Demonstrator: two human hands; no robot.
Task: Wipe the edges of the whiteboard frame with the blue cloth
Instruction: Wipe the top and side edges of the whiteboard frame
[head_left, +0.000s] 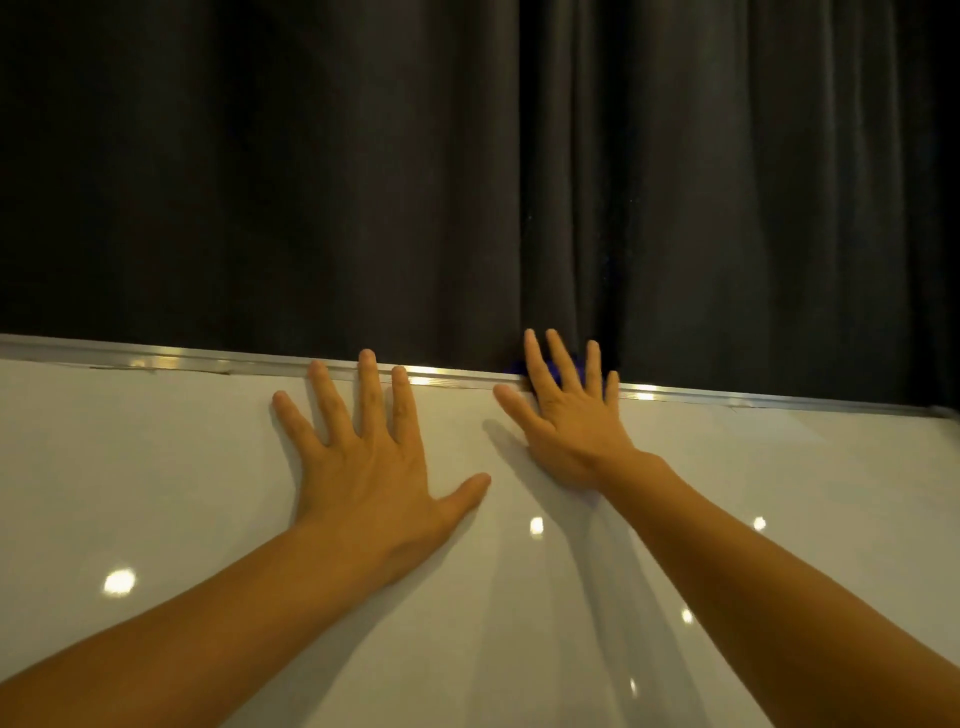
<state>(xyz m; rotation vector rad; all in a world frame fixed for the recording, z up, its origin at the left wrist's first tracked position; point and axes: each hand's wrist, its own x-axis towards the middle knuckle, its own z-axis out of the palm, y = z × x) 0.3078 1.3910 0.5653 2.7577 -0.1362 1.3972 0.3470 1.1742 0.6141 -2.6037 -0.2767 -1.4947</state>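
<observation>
While your right hand, fingers spread, presses the blue cloth on the far frame, brace with the spread left hand; slide evenly

Just one camera here, worn on the head. It sat really close to the whiteboard, looking forward along its glossy face toward the top frame edge, which ran slightly tilted across the middle. Board filled the lower half, a dark curtain the upper half. The left forearm and right forearm showed at the bottom corners.
</observation>
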